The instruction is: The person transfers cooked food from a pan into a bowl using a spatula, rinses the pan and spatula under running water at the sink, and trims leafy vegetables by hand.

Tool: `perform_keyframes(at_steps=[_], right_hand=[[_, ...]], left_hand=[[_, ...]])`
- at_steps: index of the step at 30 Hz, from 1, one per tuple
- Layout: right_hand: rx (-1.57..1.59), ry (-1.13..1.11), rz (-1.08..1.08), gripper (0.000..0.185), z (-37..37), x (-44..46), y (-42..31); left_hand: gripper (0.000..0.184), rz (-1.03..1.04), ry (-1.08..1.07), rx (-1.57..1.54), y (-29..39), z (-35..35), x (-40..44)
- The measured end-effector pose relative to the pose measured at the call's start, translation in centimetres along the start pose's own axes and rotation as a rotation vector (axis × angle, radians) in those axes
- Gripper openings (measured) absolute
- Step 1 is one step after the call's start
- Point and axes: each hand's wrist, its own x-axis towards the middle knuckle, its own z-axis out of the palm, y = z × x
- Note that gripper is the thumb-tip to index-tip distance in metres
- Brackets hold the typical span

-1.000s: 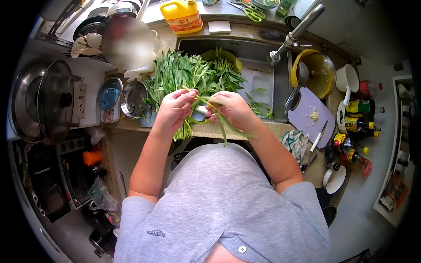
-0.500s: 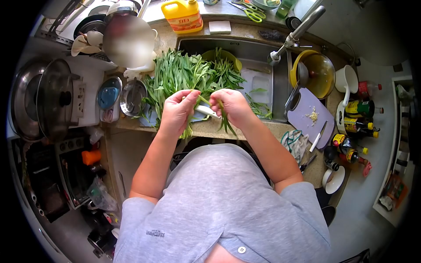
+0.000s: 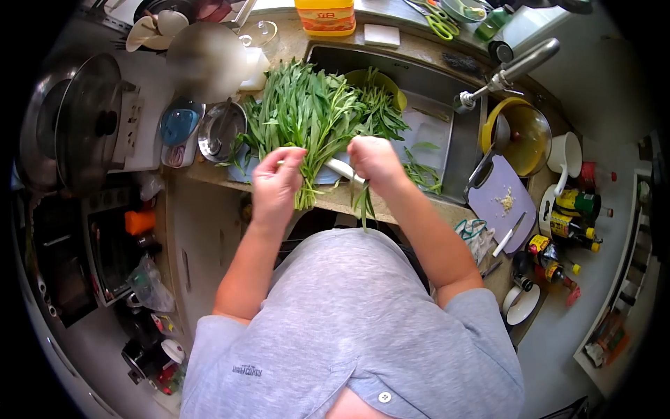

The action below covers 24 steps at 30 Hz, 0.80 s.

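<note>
A big heap of water spinach point(image 3: 300, 105) with long narrow leaves lies over the sink's near left edge, its stems pointing toward me. In front of the heap, my left hand point(image 3: 276, 178) is closed in a pinch on a small pale bit of stem, mostly hidden by the fingers. My right hand point(image 3: 377, 164) is closed around a leafy water spinach sprig point(image 3: 363, 204) that hangs below the fist. Between the hands, a white handle point(image 3: 343, 170) sticks out from under the greens. More greens fill a yellow-green basin point(image 3: 394, 94) in the sink.
The metal sink point(image 3: 447, 153) has a tap point(image 3: 513, 66) at its right. Right of it are a purple cutting board point(image 3: 504, 199) with chopped bits and a knife point(image 3: 508, 234), a yellow colander point(image 3: 488, 115) and several bottles. A steel bowl point(image 3: 222, 133) stands at left.
My hands have moved apart; the stem that stretched between them is now parted. The right fist has turned over, with leaves dangling from it. The camera view has shifted slightly.
</note>
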Motion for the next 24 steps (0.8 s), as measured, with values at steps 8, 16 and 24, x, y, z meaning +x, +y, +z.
perform_keyframes(at_steps=[8, 16, 24], right_hand=[[-0.059, 0.311, -0.152, 0.018, -6.3, 10.3, -7.1], [-1.118, 0.598, -0.474, 0.064, -5.8, 15.5, -3.1], [-0.928, -0.546, -0.997, 0.013, 6.7, 2.5, 5.1]], left_hand=[[0.017, -0.057, 0.188, 0.433, 1.4, -9.9, -1.6], [0.028, 0.074, 0.288, 1.376, -4.7, -10.5, -1.4], [0.033, -0.232, 0.221, 0.988, -5.7, -14.2, -0.5]])
